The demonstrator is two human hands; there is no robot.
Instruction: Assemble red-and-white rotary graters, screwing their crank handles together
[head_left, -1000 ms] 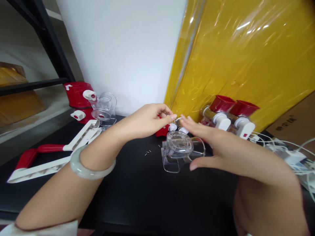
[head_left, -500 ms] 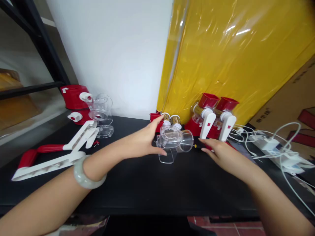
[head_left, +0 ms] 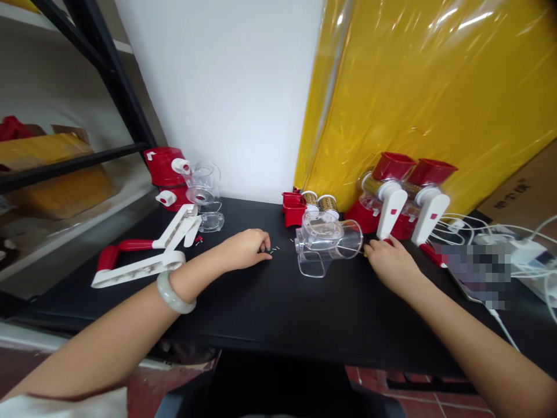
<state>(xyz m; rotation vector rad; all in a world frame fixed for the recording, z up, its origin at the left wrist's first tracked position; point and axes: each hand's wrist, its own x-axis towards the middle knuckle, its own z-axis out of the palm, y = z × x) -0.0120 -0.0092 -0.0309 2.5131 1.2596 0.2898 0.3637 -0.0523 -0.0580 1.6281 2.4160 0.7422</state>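
My left hand (head_left: 251, 249), with a pale bracelet on its wrist, rests low over the black table with fingers curled down beside several small screws (head_left: 275, 249). Whether a screw is between its fingertips is too small to tell. My right hand (head_left: 389, 258) is closed at the right of the clear plastic housing (head_left: 324, 238), around a screwdriver (head_left: 364, 253) mostly hidden by the fingers. The housing lies on its side between my hands. Behind it stand red plastic cups (head_left: 293, 212) and two metal grater drums (head_left: 328, 204).
Two red and white assembled graters (head_left: 394, 168) stand at the back right, near a phone (head_left: 474, 273) and white cables (head_left: 535, 249). White and red crank handles (head_left: 148, 267), red bases (head_left: 167, 174) and clear parts (head_left: 204, 186) occupy the left. A black table edge (head_left: 278, 345) runs in front.
My left hand has left the clear housing's side and come down to the small screws, its fingers curling. My right hand stays near the housing's right end. The camera view has shifted left.
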